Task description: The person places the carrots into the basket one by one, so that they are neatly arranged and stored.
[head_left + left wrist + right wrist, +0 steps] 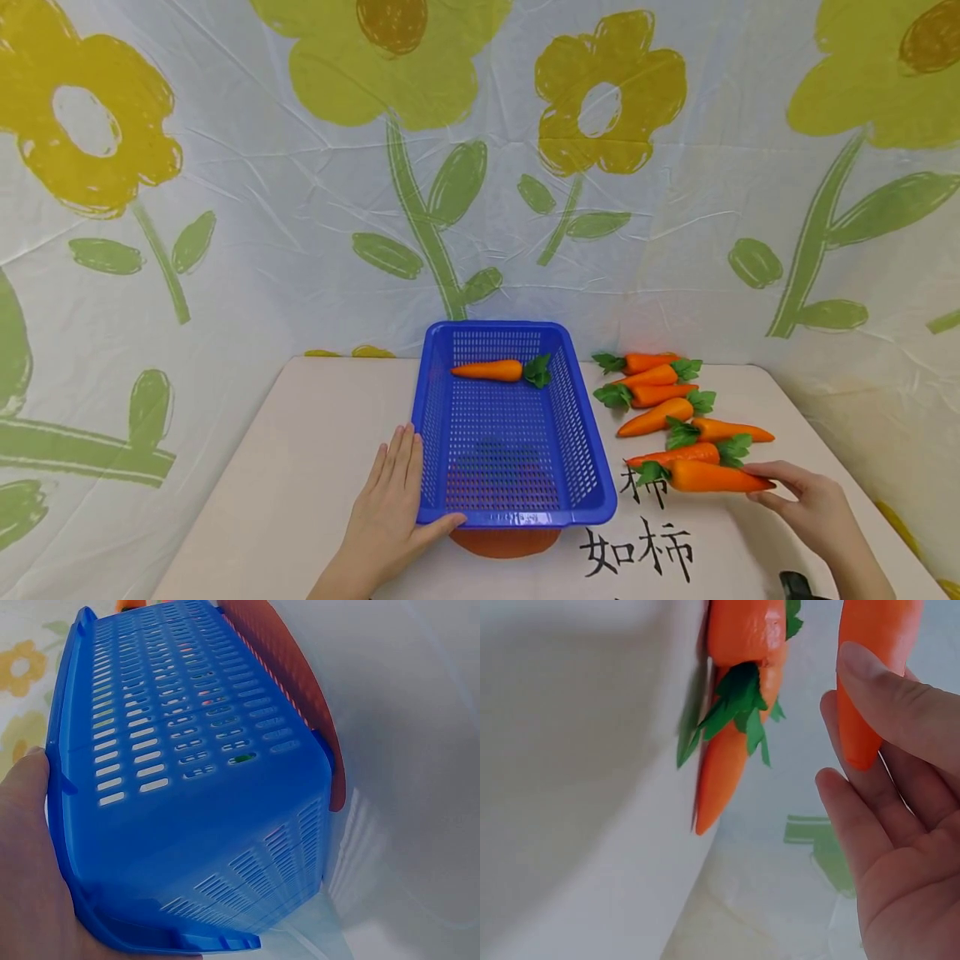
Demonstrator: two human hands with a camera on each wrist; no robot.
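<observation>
A blue perforated basket (517, 518) stands mid-table with one carrot (491, 371) lying crosswise near its far end. My left hand (390, 508) rests with straight fingers along the basket's left side, thumb at its near corner; the left wrist view shows the hand (34, 877) against the rim of the basket (187, 840). At the right, my right hand (813, 512) pinches the pointed end of the nearest carrot (712, 477), its leaves facing left. In the right wrist view, thumb and fingers of the hand (907, 765) hold that carrot (870, 682).
Several other carrots (656, 417) lie in a column right of the basket, toward the back. A reddish-brown round print (506, 543) shows under the basket's near edge, with black characters (637, 550) to its right. Flowered cloth (300, 275) hangs behind the table.
</observation>
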